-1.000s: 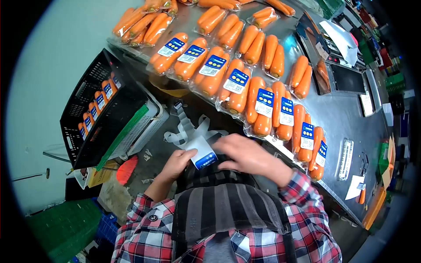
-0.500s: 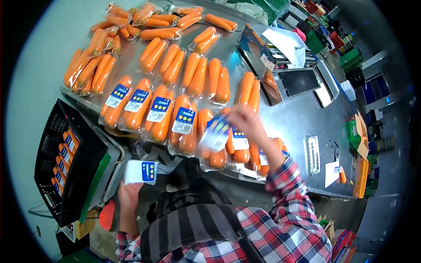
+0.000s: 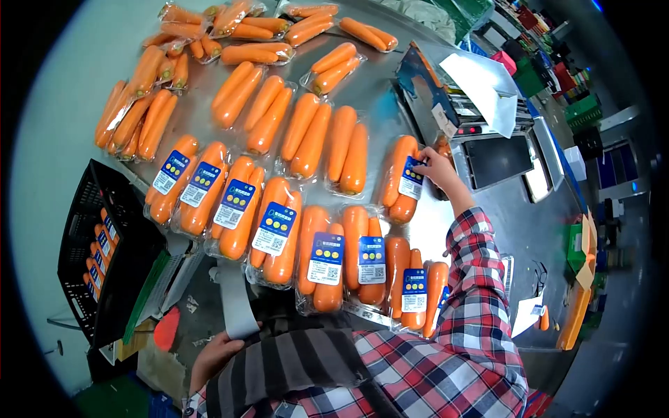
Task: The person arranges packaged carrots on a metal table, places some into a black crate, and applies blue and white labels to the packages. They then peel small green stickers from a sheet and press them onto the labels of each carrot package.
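We are standing at a metal table (image 3: 533, 226), its surface stretching from the upper left of the frame to the lower right. At far left a pale wall (image 3: 56, 174) is rising, and a black crate (image 3: 136, 285) is standing near the table, holding bagged carrots with labels (image 3: 99, 254). In the upper left a heap of bagged carrots (image 3: 139, 111) is lying on the metal. Across the middle, unlabelled packs (image 3: 304, 136) are resting in a loose row, and labelled packs (image 3: 277, 230) are lining the near edge. Toward the upper right, white paper (image 3: 481, 87) is lying over a machine (image 3: 498, 160) with a dark panel; green crates (image 3: 582, 111) are showing farther right.

At lower left, our left hand (image 3: 217, 355) is gripping the lower end of a white strip (image 3: 238, 306), fingers curled, partly hidden by a striped apron (image 3: 300, 362). Right of centre, our right hand (image 3: 442, 171) is touching a blue-and-white label (image 3: 411, 182) with bunched fingertips; we cannot tell whether they are pinching it. The carrot pack (image 3: 392, 167) beneath that label is lying just left of the right hand, well apart from the left.
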{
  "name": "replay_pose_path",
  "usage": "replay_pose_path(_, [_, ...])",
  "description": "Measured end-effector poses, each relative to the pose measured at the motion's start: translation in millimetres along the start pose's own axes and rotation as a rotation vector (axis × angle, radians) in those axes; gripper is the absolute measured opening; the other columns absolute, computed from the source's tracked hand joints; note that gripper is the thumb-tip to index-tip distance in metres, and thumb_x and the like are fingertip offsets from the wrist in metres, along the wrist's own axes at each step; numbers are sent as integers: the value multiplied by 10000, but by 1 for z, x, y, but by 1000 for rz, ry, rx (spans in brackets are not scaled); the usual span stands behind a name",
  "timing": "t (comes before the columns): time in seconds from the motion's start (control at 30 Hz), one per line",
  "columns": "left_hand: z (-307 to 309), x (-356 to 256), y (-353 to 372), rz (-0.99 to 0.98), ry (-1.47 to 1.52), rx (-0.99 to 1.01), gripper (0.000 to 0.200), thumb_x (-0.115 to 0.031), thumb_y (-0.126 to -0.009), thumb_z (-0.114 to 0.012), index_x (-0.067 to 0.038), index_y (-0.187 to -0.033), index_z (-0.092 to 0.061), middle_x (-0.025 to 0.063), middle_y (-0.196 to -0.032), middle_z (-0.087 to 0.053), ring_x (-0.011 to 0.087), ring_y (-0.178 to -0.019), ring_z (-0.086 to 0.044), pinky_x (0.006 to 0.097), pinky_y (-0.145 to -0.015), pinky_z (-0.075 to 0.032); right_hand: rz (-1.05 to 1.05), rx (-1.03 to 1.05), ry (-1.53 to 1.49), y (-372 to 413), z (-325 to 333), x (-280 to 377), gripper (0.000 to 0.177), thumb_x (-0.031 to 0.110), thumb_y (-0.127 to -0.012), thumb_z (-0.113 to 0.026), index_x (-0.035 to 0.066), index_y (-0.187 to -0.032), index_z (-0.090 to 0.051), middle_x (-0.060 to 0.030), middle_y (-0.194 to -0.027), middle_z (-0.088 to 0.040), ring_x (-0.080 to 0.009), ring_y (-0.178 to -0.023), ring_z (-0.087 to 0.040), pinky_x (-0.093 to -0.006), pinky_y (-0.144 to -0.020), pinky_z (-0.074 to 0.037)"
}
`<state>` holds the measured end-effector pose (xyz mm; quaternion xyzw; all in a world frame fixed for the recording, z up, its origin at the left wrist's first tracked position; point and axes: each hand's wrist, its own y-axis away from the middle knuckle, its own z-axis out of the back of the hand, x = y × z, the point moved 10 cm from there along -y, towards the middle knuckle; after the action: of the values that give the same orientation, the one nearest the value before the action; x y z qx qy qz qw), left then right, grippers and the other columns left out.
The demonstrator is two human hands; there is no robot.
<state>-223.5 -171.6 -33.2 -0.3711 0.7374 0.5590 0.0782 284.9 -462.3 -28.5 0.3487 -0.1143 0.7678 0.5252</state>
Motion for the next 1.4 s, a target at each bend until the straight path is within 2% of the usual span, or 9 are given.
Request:
replay_pose_path(0.13, [58,56,-21,145,-31,-150,420,-174,-826,-620,-24,-1200,-501,57,-1122,-566,162,-1033,-534,293,-903,-412,68,-315,441,13,23,14,567,220,-739,-694,74,-1225,-441,-180,-971,-621,-314,-968,-590,-385,-802,-455])
replay_pose_path(0.2, [68,44,-29,-50,-190,-195,301,-252,-871,-584,-36,-1081,-591,-18,-912,-597,79,-779,-521,247,-676,-455,-56,-131,321,33,0,69,549,200,-750,-683,66,-1224,-440,-138,-824,-631,-288,-781,-624,-382,-686,-473])
replay_pose_path(0.33, [84,-8,-13,-93,-112,-452,356,-336,-854,-585,12,-904,-648,-5,-773,-594,70,-702,-508,221,-641,-403,491,151,56,107,-115,216,324,113,-767,-674,59,-1062,-550,-87,-681,-558,-164,-594,-568,-289,-541,-447])
replay_pose_path(0.47, [77,-39,-7,-197,22,-429,374,-321,-869,-559,40,-831,-652,-7,-767,-613,79,-678,-528,224,-639,-404,1042,523,-149,205,-211,350,464,225,-707,-726,32,-1077,-525,-119,-1043,-546,-304,-987,-520,-365,-823,-430])
replay_pose_path(0.63, [46,-100,30,-725,-755,-500,258,-148,-826,-437,46,-797,-604,116,-668,-610,106,-640,-544,268,-600,-409,1508,437,-18,260,-254,388,102,121,-721,-517,52,-789,-485,-80,-841,-498,-245,-853,-522,-332,-750,-419])
replay_pose_path(0.73, [71,-80,6,-597,-489,-547,266,-163,-824,-440,43,-753,-592,84,-645,-602,108,-630,-536,287,-583,-413,1582,391,-3,270,-240,385,95,125,-718,-533,74,-768,-470,-83,-860,-498,-229,-879,-526,-317,-770,-423])
replay_pose_path(0.87, [151,-19,-27,-481,-69,-605,294,-217,-866,-460,30,-1001,-548,96,-838,-626,226,-725,-604,317,-663,-463,1232,265,-120,210,-166,360,113,86,-781,-588,64,-880,-536,-102,-945,-544,-282,-897,-551,-355,-742,-466])
replay_pose_path(1.0, [136,-14,-20,-454,578,-545,283,-190,-848,-481,46,-982,-564,109,-839,-611,225,-730,-591,339,-715,-457,199,111,-368,39,-71,206,71,123,-891,-546,72,-913,-502,31,-716,-551,-24,-585,-510,-166,-471,-400])
replay_pose_path(1.4, [11,-27,3,-158,-185,103,366,-197,-871,-550,23,-1163,-534,64,-1160,-513,156,-1085,-461,273,-950,-337,117,51,439,-73,-81,106,495,340,-758,-698,77,-1112,-474,-157,-910,-620,-270,-802,-611,-364,-653,-466])
